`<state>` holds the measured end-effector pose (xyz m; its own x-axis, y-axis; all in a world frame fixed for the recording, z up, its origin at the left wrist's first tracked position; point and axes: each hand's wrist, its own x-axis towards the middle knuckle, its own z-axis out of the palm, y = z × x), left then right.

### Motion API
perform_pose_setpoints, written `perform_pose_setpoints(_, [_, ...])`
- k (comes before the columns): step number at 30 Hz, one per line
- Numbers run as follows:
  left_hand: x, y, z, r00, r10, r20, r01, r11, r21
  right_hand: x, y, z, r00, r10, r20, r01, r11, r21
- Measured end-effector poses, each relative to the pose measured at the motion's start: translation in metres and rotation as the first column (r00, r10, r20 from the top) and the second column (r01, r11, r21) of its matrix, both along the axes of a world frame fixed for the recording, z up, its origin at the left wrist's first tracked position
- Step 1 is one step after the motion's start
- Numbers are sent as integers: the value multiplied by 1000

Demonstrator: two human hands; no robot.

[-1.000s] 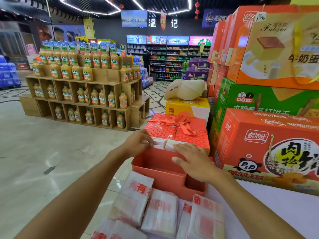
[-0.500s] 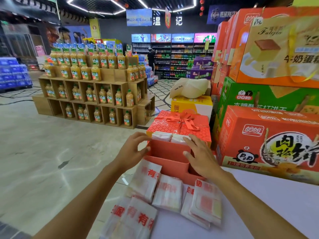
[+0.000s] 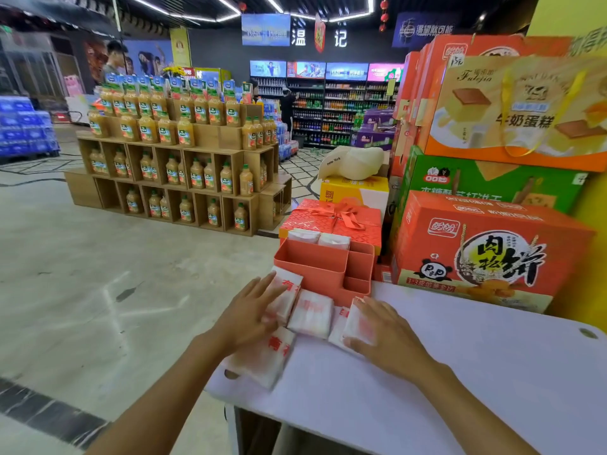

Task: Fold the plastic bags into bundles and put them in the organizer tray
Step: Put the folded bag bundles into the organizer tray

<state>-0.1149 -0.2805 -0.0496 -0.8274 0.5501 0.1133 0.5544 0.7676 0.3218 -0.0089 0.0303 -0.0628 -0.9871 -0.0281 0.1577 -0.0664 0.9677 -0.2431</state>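
2 bundles [image 3: 318, 237] sit in the organizer tray [image 3: 312, 257]; at least 4 folded bags [image 3: 312, 313] lie on the table [image 3: 460, 356], left hand [image 3: 249, 313] and right hand [image 3: 384, 333] pressing flat, fingers straight

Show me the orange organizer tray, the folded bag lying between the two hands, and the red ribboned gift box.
Orange organizer tray [image 3: 318, 279]: head view, front wall.
Middle folded bag [image 3: 312, 313]: head view, its centre.
Red gift box [image 3: 305, 218]: head view, lid left of bow.
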Motion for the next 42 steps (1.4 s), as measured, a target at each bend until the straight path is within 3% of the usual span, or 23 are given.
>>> perform_pose_setpoints(5, [-6,5,-6,999,6,33,-2,995,-104,7,-3,-8,993,49,111,-51,999,17])
perform_pose_setpoints(12, [-3,4,-11,999,0,-53,-1,1000,-15,14,-8,-17,996,46,79,-51,997,58])
perform_pose_setpoints(20, [6,12,-5,987,94,-131,-65,975,211,27,-11,-20,1000,7,-11,-6,999,44])
perform_pose_setpoints(24, [7,9,0,974,116,-194,-74,975,210,37,-11,-18,999,-22,-34,22,1000,8])
perform_pose_setpoints(33, [19,6,32,929,162,-333,-54,949,311,36,-15,-1,931,-169,-324,145,985,-99])
perform_pose_setpoints(42, [1,-1,67,962,125,-243,-17,916,401,3,-29,55,885,-152,-441,55,973,-226])
